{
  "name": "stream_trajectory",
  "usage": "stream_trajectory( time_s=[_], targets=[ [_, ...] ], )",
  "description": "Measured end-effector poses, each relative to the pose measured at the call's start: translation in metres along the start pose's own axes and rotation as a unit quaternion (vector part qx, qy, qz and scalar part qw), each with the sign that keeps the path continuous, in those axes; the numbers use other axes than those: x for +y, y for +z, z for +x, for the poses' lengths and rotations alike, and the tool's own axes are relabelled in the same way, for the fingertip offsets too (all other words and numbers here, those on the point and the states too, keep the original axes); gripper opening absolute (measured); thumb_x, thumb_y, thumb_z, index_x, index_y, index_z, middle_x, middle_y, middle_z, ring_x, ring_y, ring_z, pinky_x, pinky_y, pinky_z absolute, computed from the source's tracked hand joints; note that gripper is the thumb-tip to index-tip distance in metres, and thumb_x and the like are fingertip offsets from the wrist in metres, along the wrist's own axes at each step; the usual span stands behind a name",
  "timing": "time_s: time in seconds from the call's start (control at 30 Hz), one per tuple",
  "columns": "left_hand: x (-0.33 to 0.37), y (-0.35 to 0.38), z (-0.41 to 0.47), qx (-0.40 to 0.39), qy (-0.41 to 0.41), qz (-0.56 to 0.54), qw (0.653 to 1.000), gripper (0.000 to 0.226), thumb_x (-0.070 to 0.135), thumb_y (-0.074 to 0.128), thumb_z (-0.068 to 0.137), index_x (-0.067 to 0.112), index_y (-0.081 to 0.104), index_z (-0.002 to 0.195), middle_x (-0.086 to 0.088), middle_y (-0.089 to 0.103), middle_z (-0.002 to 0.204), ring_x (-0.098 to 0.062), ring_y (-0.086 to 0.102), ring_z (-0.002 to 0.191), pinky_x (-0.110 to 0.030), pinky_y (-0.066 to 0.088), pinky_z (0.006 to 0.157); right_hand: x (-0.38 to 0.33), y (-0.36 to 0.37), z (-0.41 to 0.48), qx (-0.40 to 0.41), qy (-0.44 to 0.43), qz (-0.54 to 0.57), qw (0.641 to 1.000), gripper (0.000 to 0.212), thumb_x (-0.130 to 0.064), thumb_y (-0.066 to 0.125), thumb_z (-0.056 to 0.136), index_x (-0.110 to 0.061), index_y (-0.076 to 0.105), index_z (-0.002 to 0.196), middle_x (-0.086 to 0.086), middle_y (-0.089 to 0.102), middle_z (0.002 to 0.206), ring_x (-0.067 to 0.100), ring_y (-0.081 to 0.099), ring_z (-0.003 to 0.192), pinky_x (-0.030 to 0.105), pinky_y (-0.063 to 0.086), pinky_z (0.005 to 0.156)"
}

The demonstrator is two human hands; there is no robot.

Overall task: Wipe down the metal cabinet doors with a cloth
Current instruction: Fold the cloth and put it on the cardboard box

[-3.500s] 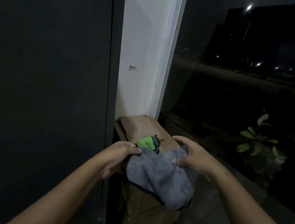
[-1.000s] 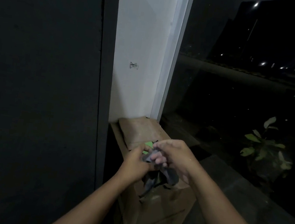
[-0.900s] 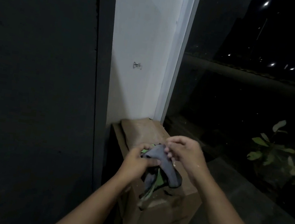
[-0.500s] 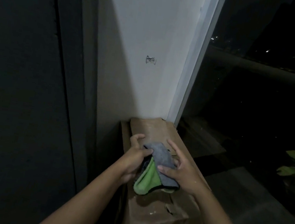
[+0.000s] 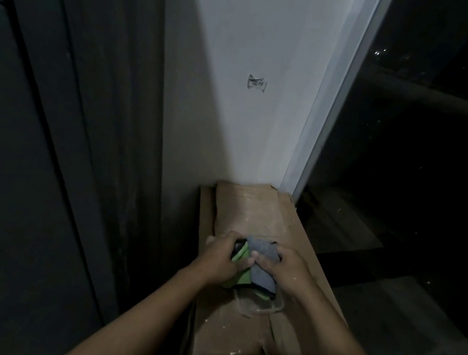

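Note:
A grey cloth (image 5: 261, 250) lies bunched with a green cloth (image 5: 241, 255) on top of a cardboard box (image 5: 252, 210). My left hand (image 5: 220, 258) grips the green edge of the bundle from the left. My right hand (image 5: 286, 270) holds the grey cloth from the right, fingers curled over it. Both hands meet over the bundle. The dark metal cabinet door (image 5: 20, 147) stands to the left, apart from both hands.
A clear plastic container rim (image 5: 259, 308) shows under the cloths on the box. A white wall (image 5: 254, 90) rises behind the box. A dark window (image 5: 427, 144) with its pale frame (image 5: 330, 100) fills the right side. The floor (image 5: 416, 323) lies at lower right.
The grey cloth went from spread open to a tight bundle with the green cloth. Both hands lowered it onto the box top, and the view moved closer and tilted down.

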State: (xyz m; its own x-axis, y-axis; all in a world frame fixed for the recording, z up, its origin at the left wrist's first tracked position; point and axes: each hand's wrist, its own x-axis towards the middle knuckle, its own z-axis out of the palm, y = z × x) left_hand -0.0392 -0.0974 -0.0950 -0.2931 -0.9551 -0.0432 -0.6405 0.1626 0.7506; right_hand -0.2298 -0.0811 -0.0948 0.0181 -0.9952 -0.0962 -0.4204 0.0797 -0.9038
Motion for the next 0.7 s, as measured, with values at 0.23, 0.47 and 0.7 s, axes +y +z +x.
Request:
stream_trajectory(
  time_s=[0.23, 0.47, 0.7],
  targets=[
    [0.0, 0.032, 0.008, -0.033, -0.025, 0.16, 0.986, 0.057, 0.067, 0.048, 0.092, 0.016, 0.057, 0.115, -0.013, 0.061, 0.118, -0.032, 0.042, 0.121, -0.037, 0.036, 0.096, 0.035, -0.007, 0.013, 0.006, 0.003, -0.136, 0.991, 0.028, -0.028, 0.083, 0.084, -0.011, 0.065, 0.097, 0.002, 0.069, 0.094, 0.017, 0.065, 0.09, 0.023, 0.049, 0.066],
    [-0.009, 0.061, 0.005, -0.097, -0.07, 0.142, 0.983, 0.055, 0.053, 0.04, 0.085, 0.014, 0.06, 0.119, -0.021, 0.058, 0.125, -0.039, 0.045, 0.125, -0.039, 0.037, 0.104, 0.058, 0.007, -0.001, 0.058, 0.031, -0.255, 0.965, 0.04, -0.048, 0.078, 0.079, -0.025, 0.068, 0.11, 0.0, 0.073, 0.104, 0.021, 0.067, 0.095, 0.036, 0.054, 0.083],
    [-0.021, 0.06, 0.005, -0.026, -0.053, 0.129, 0.99, 0.038, 0.028, 0.053, 0.076, 0.029, 0.068, 0.111, -0.007, 0.064, 0.114, -0.031, 0.045, 0.121, -0.034, 0.045, 0.096, 0.042, 0.016, -0.006, 0.076, 0.038, -0.522, 0.849, 0.032, -0.058, 0.067, 0.084, -0.035, 0.068, 0.107, -0.006, 0.071, 0.103, 0.019, 0.065, 0.104, 0.036, 0.028, 0.083]
  ],
)
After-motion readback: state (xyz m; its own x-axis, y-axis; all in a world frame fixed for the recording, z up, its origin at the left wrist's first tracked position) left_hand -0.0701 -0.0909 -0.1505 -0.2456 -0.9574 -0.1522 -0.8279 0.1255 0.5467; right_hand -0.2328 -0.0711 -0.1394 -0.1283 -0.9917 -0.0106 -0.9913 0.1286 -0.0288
